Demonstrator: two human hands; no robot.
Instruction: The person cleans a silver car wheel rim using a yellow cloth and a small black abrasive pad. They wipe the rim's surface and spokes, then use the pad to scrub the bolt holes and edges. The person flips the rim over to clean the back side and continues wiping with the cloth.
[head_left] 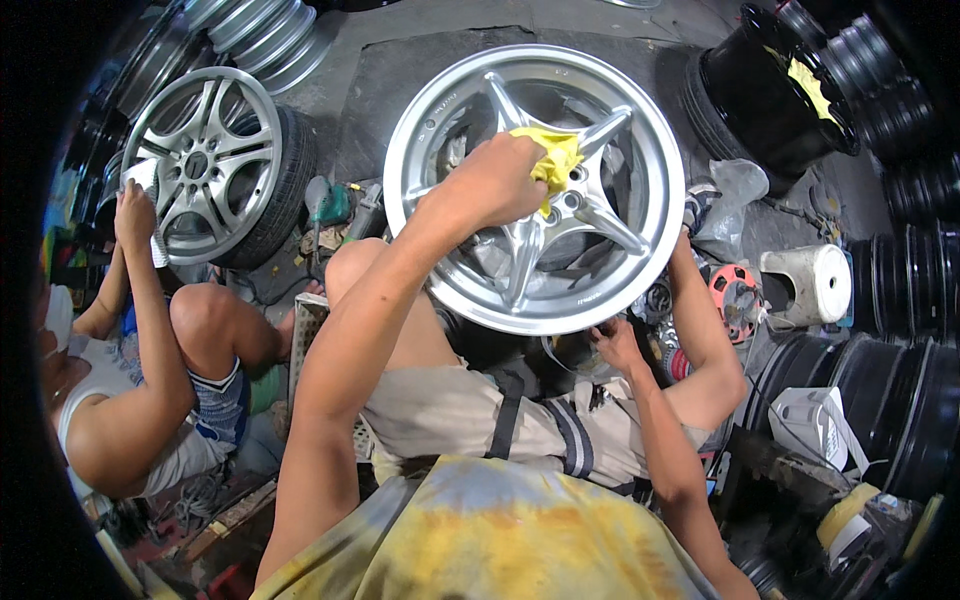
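Observation:
A silver five-spoke wheel rim (530,318) faces up in front of me, above my bent legs. My left hand (500,180) is closed on a bunched yellow cloth (556,160) and presses it to the spokes beside the hub. Part of the cloth is hidden under the fingers. At the wheel's near edge, right of centre, my right hand (620,345) has its fingers curled against the underside of the rim. Its fingertips are partly out of sight there.
On the left a seated co-worker's hand (137,212) holds a white sheet by another silver wheel (262,170) with a tyre. A green power tool (327,202) lies between us. Black rims (910,270) line the right, near a white stool (828,283) and a red reel (733,303).

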